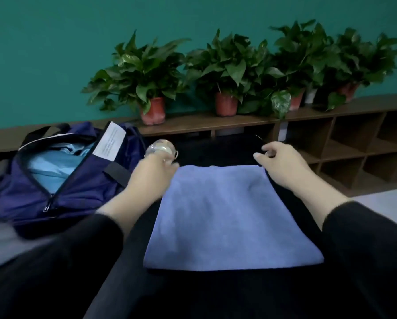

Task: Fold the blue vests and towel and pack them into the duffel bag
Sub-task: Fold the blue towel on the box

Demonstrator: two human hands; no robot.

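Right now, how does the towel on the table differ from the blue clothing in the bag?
The towel is a deeper periwinkle blue; the clothing is paler sky blue. The towel lies flat and smooth on the dark table; the clothing sits rumpled inside the unzipped duffel bag. Both are blue fabric.

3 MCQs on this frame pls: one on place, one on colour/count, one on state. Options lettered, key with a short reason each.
1. Where is the duffel bag relative to the towel?
A. To its left
B. To its right
C. Lying on top of it

2. What colour are the plant pots on the shelf?
A. Blue
B. Reddish-orange
C. Black

3. What state is the bag's zipper in?
A. Fully zipped
B. Open, light blue fabric visible inside
C. Open, bag empty

Key:
1 A: the navy bag sits at the left, the towel in the centre.
2 B: each clearly visible pot looks terracotta red.
3 B: the opening gapes and light blue cloth shows within.
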